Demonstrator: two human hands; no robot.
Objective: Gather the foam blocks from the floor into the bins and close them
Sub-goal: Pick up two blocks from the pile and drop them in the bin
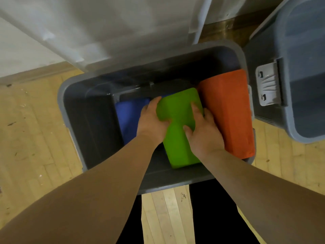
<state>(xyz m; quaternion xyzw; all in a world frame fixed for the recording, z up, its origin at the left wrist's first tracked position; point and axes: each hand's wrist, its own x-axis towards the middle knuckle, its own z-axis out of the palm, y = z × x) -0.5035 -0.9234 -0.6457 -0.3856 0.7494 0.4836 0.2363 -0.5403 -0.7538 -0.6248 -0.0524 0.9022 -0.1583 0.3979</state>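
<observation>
An open grey bin (73, 110) stands on the wooden floor in front of me. Inside it a green foam block (177, 106) sits upright between a blue block (128, 117) on the left and an orange block (226, 106) on the right. My left hand (151, 120) grips the green block's left side, thumb across its front. My right hand (202, 127) grips its right side, fingers curled over the edge. The orange block leans against the bin's right wall and rises above the rim.
A translucent lid (112, 29) stands tilted up behind the bin. A second grey-blue bin (306, 85) with a pale latch (268, 85) stands close on the right. Wooden floor (31, 138) lies to the left; my dark trouser legs are below.
</observation>
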